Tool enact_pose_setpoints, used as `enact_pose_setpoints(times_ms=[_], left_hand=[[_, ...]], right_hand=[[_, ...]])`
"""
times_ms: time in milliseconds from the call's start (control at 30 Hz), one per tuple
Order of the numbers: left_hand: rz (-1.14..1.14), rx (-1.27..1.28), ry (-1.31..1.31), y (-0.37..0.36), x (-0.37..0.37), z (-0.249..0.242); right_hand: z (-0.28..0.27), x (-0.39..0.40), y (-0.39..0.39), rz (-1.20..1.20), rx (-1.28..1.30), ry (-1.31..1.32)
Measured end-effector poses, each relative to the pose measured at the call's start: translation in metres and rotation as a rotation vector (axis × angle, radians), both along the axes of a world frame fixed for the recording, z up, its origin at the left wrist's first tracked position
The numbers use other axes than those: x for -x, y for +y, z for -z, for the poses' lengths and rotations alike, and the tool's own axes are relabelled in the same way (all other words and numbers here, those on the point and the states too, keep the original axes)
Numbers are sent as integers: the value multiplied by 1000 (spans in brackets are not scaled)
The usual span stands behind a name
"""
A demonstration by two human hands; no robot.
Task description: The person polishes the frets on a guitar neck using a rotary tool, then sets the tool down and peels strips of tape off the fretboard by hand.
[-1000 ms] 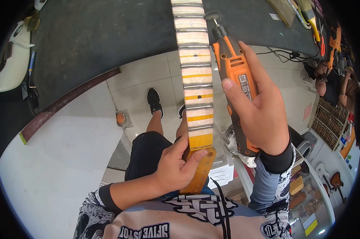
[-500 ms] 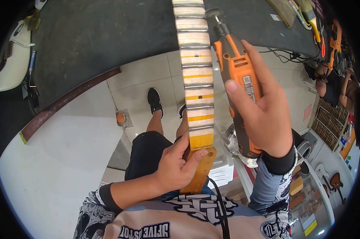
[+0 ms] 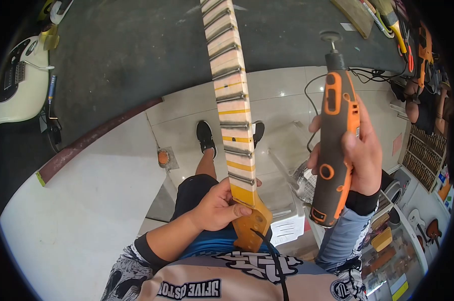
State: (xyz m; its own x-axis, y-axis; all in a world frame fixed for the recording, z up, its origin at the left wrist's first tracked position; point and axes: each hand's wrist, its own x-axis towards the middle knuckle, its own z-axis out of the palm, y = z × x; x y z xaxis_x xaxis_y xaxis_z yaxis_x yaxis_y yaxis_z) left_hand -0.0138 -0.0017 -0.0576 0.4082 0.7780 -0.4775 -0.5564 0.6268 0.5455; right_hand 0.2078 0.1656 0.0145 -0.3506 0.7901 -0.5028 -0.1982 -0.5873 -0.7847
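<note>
The left hand grips the heel of a guitar neck; well to its right, the right hand clasps an orange rotary tool upright.

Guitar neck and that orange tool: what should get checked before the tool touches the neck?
1. Left hand grips the guitar neck at its heel: ok.
2. Right hand wraps the orange rotary tool firmly: ok.
3. Tool's tip is clear of the neck, apart to its right: ok.
4. Left-hand fingers are far from the tip: ok.
5. Black cord lies across the heel, close to the work: not ok.
6. Tip spinning or stopped: cannot tell.
</note>
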Motion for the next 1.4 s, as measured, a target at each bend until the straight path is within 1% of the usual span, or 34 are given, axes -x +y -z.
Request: enact_pose_setpoints(times_ms=[100, 133, 233, 300, 367, 433, 633, 700, 900, 1000, 1100, 1200, 1400], left_hand=[[0, 11, -5, -1, 0, 0], [1, 19, -10, -1, -1, 0], [1, -31, 14, 0, -6, -1], [35, -111, 70, 2, -13, 1], [67, -161, 165, 5, -20, 0], [90, -182, 298, 9, -26, -2], [148, -199, 502, 9, -27, 2], [140, -203, 526, 7, -29, 5], [109, -213, 568, 6, -28, 5], [117, -203, 585, 8, -28, 3], [122, -211, 603, 11, -28, 1], [126, -199, 606, 14, -27, -3], [117, -206, 613, 14, -27, -3]], right_hand=[[-5, 17, 1, 30, -87, -146], [-9, 28, 2, 37, -103, -253], [2, 26, 9, -46, -200, -351], [13, 27, 13, -102, -362, -440], [16, 32, 20, -159, -464, -556], [19, 34, 26, -173, -442, -578], [30, 37, 36, -242, -477, -657], [33, 40, 39, -255, -504, -678], [36, 46, 43, -291, -464, -708], [39, 48, 42, -287, -483, -687], [38, 48, 42, -285, -450, -689], [42, 48, 41, -266, -501, -675], [39, 52, 41, -266, -458, -663]])
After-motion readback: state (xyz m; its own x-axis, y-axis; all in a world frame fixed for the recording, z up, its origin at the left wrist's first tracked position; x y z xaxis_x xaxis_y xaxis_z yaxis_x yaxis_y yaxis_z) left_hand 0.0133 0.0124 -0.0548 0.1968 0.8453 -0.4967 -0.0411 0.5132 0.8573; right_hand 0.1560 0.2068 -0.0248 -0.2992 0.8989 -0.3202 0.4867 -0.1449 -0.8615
